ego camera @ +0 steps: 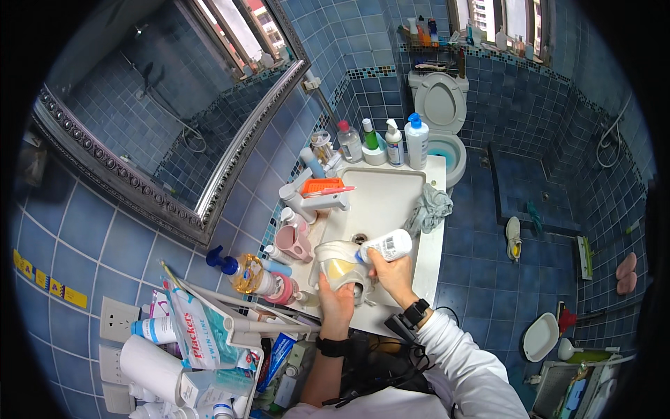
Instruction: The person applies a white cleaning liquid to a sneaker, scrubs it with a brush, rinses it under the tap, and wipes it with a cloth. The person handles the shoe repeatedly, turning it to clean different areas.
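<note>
My left hand [336, 302] holds a white shoe [335, 252] with a yellowish patch over the near part of the sink. My right hand [393, 276] grips a white plastic bottle [392, 244] with a barcode label. The bottle is tilted, its blue end low and close against the shoe; whether they touch is hidden, and no liquid is visible. Beneath and beyond lies the white sink basin [384, 196], its drain [359, 238] just past the shoe. On the basin's right rim rests a crumpled grey-green cloth [430, 208].
A faucet [314, 201] carrying an orange soap dish [322, 185] stands left of the basin. Beside it are a pink cup [293, 243] and an amber pump bottle [250, 275]. Several bottles line the far rim, including a blue-topped one [416, 144]. Another shoe [514, 238] lies on the floor.
</note>
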### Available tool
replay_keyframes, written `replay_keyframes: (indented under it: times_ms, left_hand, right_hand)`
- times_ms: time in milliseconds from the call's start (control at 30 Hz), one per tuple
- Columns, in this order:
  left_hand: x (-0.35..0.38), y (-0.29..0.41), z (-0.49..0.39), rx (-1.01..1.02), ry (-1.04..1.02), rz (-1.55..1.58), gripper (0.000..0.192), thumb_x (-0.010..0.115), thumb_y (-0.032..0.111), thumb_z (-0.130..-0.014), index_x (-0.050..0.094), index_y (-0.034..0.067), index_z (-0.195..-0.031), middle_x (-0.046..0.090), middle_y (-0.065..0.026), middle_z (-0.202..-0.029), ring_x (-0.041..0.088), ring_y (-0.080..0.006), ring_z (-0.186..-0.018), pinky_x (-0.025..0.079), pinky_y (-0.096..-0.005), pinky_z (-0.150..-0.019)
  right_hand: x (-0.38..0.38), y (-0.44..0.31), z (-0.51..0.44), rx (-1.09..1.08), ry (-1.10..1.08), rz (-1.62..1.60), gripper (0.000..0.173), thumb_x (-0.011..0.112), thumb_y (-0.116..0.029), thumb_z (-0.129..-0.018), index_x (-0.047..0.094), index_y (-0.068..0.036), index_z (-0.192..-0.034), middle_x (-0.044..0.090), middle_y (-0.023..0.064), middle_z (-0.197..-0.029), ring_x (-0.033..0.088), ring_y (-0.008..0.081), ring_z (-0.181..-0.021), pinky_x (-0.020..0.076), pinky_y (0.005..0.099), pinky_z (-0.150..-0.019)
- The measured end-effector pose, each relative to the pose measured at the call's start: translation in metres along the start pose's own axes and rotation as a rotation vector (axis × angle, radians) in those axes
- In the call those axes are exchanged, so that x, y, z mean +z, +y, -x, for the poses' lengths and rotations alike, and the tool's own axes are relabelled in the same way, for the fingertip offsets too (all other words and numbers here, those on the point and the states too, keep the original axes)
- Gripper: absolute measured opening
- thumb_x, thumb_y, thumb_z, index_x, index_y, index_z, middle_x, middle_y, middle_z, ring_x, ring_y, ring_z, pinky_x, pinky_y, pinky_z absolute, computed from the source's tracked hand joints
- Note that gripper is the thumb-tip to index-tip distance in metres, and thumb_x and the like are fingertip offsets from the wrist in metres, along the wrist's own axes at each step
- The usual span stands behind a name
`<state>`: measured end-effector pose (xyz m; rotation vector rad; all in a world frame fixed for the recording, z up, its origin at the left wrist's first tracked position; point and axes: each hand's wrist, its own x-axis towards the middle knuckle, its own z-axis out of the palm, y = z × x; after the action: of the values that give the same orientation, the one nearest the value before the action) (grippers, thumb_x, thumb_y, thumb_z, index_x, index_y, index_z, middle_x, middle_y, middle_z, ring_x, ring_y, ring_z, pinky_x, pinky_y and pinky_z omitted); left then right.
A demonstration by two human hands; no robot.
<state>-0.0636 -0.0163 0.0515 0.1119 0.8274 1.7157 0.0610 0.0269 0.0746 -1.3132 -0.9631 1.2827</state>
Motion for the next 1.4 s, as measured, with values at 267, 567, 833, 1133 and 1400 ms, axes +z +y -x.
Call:
replay_keyframes:
  times_ms: [267,567,833,1133,1400]
  left_hand:
    - [0.003,0.005,0.003,-0.008,0.007,0.048,0.053,0.036,0.038,-0.103,0.034,0.000,-0.140,0.042,-0.0153,-0.141,0.039,-0.0290,-0.131,0.030,-0.0427,-0.114]
    - [-0.001,0.005,0.005,-0.007,-0.034,0.041,0.055,0.040,0.038,-0.101,0.034,0.001,-0.141,0.043,-0.0132,-0.142,0.040,-0.0293,-0.131,0.030,-0.0436,-0.113]
    - [0.009,0.007,0.007,0.031,-0.051,-0.004,0.054,0.040,0.038,-0.102,0.034,0.000,-0.140,0.043,-0.0139,-0.141,0.041,-0.0290,-0.130,0.030,-0.0436,-0.113]
    - [0.006,0.001,0.008,-0.002,-0.062,0.048,0.053,0.041,0.037,-0.102,0.034,0.000,-0.140,0.043,-0.0137,-0.141,0.040,-0.0283,-0.131,0.029,-0.0438,-0.114]
    - [0.010,0.000,0.005,0.028,-0.127,0.038,0.056,0.042,0.038,-0.101,0.033,-0.001,-0.140,0.043,-0.0131,-0.141,0.041,-0.0261,-0.130,0.032,-0.0422,-0.112]
  right_hand:
    - [0.002,0.028,-0.010,-0.154,0.018,-0.207,0.016,0.068,-0.011,-0.086,0.067,0.005,-0.089,0.067,0.0072,-0.068,0.059,0.0105,-0.048,0.0452,0.0246,-0.043]
    - [-0.024,0.023,-0.020,-0.065,0.235,-0.156,0.026,0.068,-0.020,-0.084,0.069,0.007,-0.082,0.066,0.0082,-0.063,0.060,0.0126,-0.047,0.0473,0.0271,-0.045]
    - [-0.023,0.030,-0.020,-0.040,0.269,-0.046,0.025,0.072,-0.019,-0.081,0.069,0.006,-0.082,0.069,0.0092,-0.067,0.064,0.0139,-0.051,0.0499,0.0298,-0.048]
    - [-0.020,0.026,-0.019,-0.048,0.255,-0.051,0.026,0.069,-0.019,-0.085,0.069,0.007,-0.085,0.068,0.0084,-0.066,0.061,0.0123,-0.049,0.0483,0.0282,-0.046]
    - [-0.023,0.015,-0.008,0.005,0.252,0.025,0.017,0.070,-0.011,-0.084,0.066,0.005,-0.089,0.066,0.0071,-0.071,0.057,0.0103,-0.047,0.0443,0.0241,-0.042]
